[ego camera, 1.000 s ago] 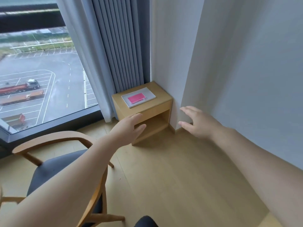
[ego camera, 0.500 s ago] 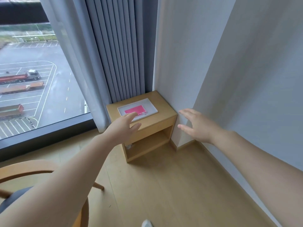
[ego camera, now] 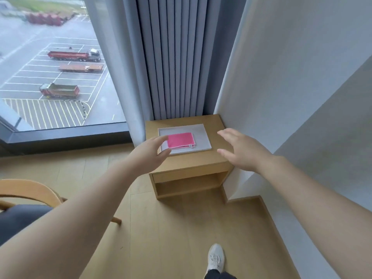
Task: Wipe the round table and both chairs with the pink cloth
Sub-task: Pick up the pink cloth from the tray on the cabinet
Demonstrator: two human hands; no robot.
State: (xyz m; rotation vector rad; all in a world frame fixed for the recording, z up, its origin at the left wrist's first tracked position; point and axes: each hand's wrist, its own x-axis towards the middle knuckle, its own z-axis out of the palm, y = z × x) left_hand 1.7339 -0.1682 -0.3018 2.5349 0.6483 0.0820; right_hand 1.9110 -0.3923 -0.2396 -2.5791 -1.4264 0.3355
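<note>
Both hands have closed in, left hand point(ego camera: 150, 151) and right hand point(ego camera: 239, 151) spread empty; best pinch the folded pink cloth's point(ego camera: 180, 140) near edge.

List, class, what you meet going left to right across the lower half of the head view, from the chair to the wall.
Chair → left hand → pink cloth → right hand → wall.

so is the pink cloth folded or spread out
Folded: the pink cloth lies as a neat flat rectangle with stacked edges on the white tray.
</note>
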